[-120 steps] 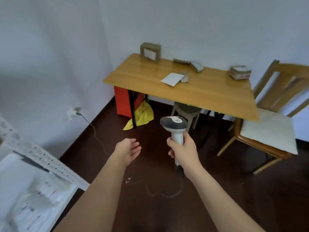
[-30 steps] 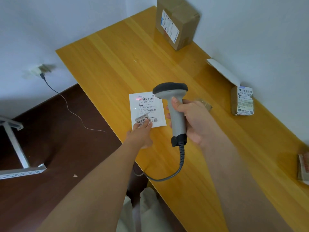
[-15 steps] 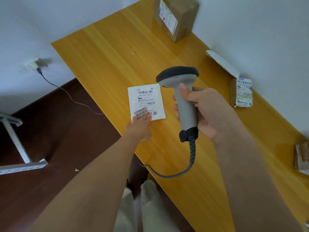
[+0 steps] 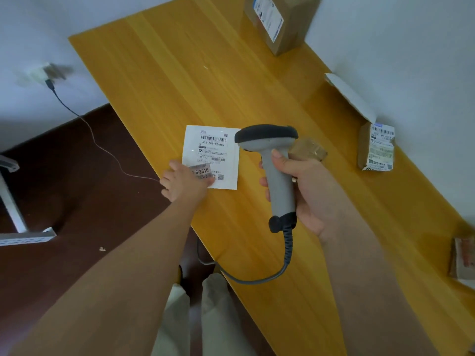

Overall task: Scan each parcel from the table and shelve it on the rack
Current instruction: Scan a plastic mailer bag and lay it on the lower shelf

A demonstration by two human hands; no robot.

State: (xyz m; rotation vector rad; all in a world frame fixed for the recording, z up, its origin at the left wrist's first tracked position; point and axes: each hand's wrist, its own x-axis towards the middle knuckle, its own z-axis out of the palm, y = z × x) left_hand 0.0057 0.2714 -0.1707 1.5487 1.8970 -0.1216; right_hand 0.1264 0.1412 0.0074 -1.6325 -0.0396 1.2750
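A flat white parcel envelope (image 4: 211, 156) printed with barcodes and a grey sticker lies near the front edge of the yellow wooden table (image 4: 180, 73). The left hand (image 4: 183, 181) rests on the envelope's near left corner, its fingers lying fairly straight over the sticker and pressing the envelope to the tabletop rather than curling round it. The right hand (image 4: 307, 191) is wrapped tightly round the light grey handle of a handheld barcode scanner with a dark grey head (image 4: 272, 170), thumb up the front of the handle; the scanner is held above the table just to the right of the envelope, its head level with the envelope's top edge, and its coiled grey cable (image 4: 282, 263) hangs down past the table's front edge. Behind the scanner a small brown tape-wrapped packet (image 4: 309, 150) sits on the table. Further back, against the white wall, stand a brown cardboard box with a white shipping label (image 4: 276, 21) at the far corner and a small brown carton with an open white flap and a label on its face (image 4: 375, 147). Another brownish parcel (image 4: 464, 258) shows at the right edge. On the dark floor to the left stands a white metal rack leg (image 4: 15, 217), and a thin black cord (image 4: 84, 124) runs from a wall socket.
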